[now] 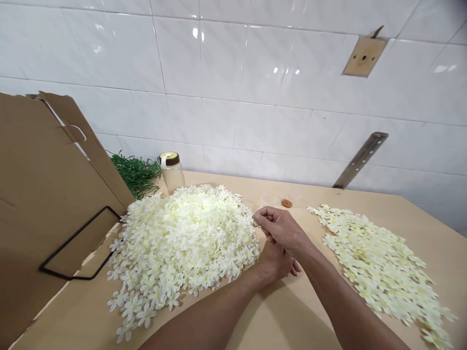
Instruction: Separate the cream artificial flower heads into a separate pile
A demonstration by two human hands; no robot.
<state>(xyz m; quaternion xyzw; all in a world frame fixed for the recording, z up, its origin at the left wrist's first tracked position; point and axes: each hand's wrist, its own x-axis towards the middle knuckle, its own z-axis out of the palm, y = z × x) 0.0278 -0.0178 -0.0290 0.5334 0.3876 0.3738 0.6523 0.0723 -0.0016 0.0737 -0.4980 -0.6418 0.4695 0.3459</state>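
Observation:
A large heap of white and pale-yellow artificial flowers [189, 236] lies on the table, left of my hands. A flatter spread of similar flowers [379, 262] covers the right side. My left hand [276, 262] is low beside the heap's right edge, partly under the other hand, its fingers mostly hidden. Just above it is my right hand [279, 226], thumb and index finger pinched together. Whatever that pinch holds is too small to make out. The two wrists cross closely in front of the heap.
A cardboard box [54, 209] stands at the left, with a black wire frame [69, 277] against it. Green plastic stems [136, 174] and a lidded bottle [172, 174] are behind the heap. A small brown object [286, 203] lies near the tiled wall [233, 121]. A metal strip [361, 159] leans there.

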